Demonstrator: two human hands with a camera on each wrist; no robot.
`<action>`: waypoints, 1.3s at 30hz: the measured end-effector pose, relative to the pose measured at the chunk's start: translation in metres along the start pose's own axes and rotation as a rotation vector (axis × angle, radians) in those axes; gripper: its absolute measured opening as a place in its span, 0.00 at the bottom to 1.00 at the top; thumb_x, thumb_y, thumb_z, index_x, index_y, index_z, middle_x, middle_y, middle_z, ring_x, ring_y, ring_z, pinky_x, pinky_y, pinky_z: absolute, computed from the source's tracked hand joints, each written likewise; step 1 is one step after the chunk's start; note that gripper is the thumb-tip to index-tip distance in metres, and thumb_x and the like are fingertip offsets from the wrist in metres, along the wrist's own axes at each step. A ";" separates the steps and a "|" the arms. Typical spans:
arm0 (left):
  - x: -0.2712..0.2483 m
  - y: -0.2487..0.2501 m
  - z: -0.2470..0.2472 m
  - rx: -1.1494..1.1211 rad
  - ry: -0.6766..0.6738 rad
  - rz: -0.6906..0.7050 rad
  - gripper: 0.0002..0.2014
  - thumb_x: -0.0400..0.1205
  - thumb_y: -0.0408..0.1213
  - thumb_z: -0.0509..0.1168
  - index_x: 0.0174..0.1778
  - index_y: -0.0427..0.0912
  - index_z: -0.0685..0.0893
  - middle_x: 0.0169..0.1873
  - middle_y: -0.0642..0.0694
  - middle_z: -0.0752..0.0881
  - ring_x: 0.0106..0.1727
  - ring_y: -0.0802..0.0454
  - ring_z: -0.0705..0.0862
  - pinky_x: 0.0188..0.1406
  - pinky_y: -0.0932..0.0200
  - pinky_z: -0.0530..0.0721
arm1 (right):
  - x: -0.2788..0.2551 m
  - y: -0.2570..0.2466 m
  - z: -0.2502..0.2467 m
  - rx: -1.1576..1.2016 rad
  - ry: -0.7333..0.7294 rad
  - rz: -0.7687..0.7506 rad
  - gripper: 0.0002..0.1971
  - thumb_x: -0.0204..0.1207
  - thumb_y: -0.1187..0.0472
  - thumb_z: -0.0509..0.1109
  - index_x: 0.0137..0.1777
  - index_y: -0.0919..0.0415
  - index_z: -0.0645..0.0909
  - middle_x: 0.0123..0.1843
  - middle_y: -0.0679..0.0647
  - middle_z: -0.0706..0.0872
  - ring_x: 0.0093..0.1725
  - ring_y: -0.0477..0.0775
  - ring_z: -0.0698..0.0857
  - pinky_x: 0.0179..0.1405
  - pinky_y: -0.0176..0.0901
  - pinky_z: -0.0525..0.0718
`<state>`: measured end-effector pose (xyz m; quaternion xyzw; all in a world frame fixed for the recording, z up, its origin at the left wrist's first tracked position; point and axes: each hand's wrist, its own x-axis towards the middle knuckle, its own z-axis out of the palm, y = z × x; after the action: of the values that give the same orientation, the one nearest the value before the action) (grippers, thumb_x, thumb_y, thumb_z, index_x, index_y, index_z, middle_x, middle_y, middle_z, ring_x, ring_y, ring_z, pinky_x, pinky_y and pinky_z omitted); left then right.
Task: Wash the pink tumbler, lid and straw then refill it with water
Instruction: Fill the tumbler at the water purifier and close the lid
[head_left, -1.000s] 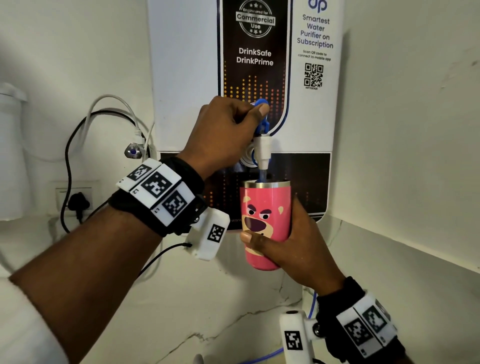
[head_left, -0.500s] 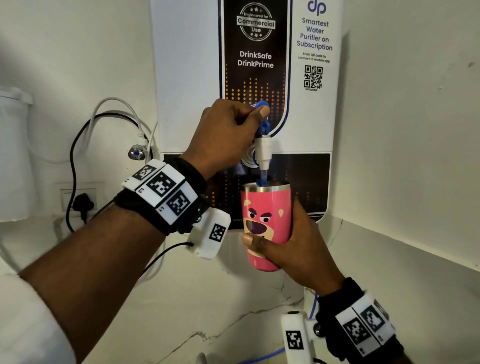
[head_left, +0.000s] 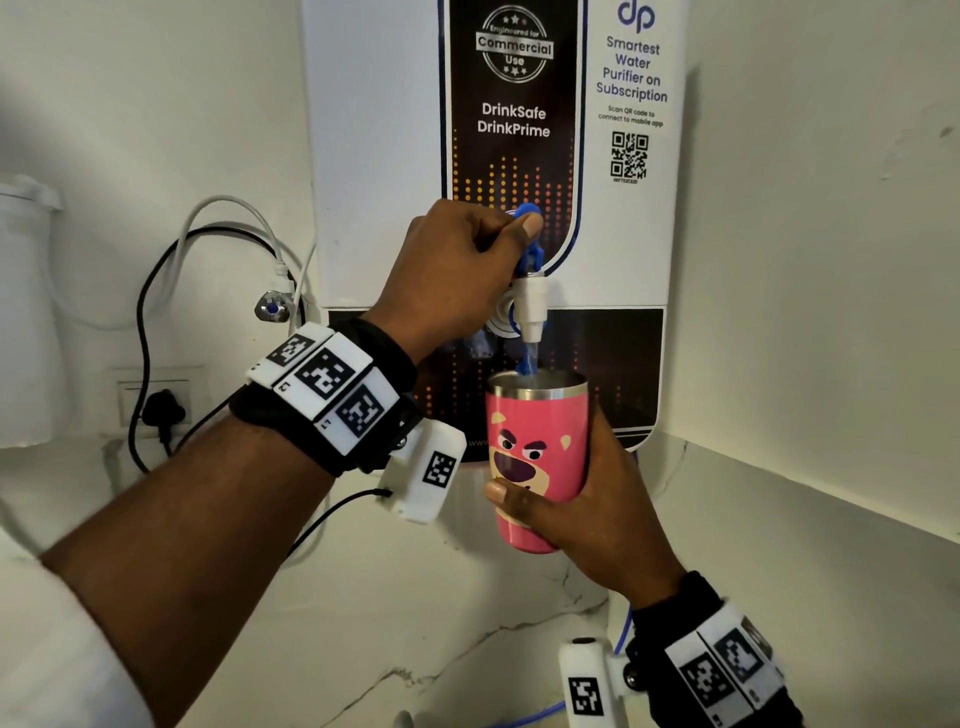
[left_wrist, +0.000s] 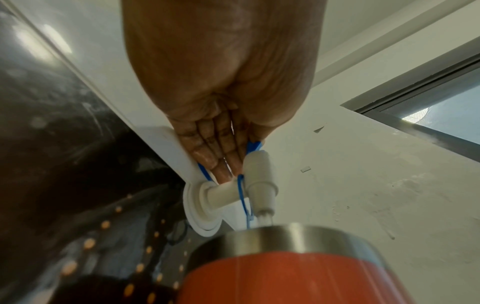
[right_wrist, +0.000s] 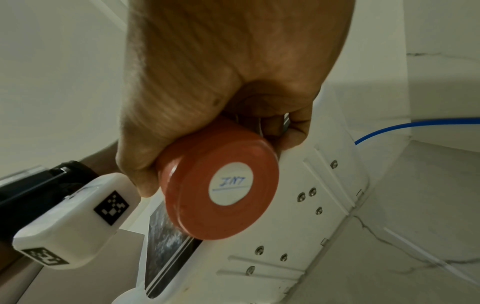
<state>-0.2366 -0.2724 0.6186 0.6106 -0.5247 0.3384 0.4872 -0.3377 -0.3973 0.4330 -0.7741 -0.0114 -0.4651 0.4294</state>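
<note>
Tumbler (head_left: 537, 457) upright, lidless, under spout (head_left: 531, 306) | right hand (head_left: 597, 514) grasps tumbler | left hand (head_left: 457, 270) pinches tap lever (head_left: 527, 213) | contents unseen

Right hand holding the tumbler from below, under the purifier

The right hand (right_wrist: 221, 82) has its fingers and thumb wrapped round the pink round-bottomed tumbler (right_wrist: 197, 197), whose base faces the camera with a white round sticker (right_wrist: 231, 184) bearing blue handwriting. Behind it runs the white screwed underside of the water purifier (right_wrist: 311, 216); a thin blue tube (right_wrist: 415, 124) crosses the white marble counter (right_wrist: 428, 205).
</note>
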 end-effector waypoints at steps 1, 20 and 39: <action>0.000 0.000 -0.001 0.001 0.000 0.001 0.23 0.91 0.49 0.66 0.40 0.35 0.93 0.30 0.43 0.88 0.30 0.62 0.81 0.34 0.74 0.73 | 0.000 -0.001 0.000 0.005 0.002 -0.002 0.44 0.56 0.36 0.87 0.73 0.35 0.73 0.58 0.33 0.89 0.56 0.40 0.91 0.46 0.33 0.91; 0.000 0.001 -0.003 0.015 -0.036 0.016 0.23 0.92 0.47 0.65 0.34 0.37 0.89 0.23 0.54 0.82 0.27 0.64 0.79 0.32 0.76 0.71 | 0.000 -0.001 0.003 -0.048 0.033 -0.010 0.48 0.51 0.25 0.85 0.73 0.32 0.72 0.59 0.35 0.89 0.55 0.40 0.91 0.50 0.39 0.93; 0.000 -0.002 -0.003 0.002 -0.043 0.030 0.22 0.91 0.48 0.65 0.36 0.41 0.92 0.24 0.59 0.85 0.30 0.66 0.83 0.35 0.74 0.74 | -0.001 0.005 0.006 -0.048 0.049 -0.013 0.51 0.53 0.27 0.87 0.77 0.35 0.71 0.60 0.35 0.88 0.56 0.40 0.91 0.52 0.43 0.94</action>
<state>-0.2346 -0.2697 0.6194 0.6103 -0.5439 0.3330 0.4699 -0.3322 -0.3958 0.4279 -0.7724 0.0053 -0.4870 0.4076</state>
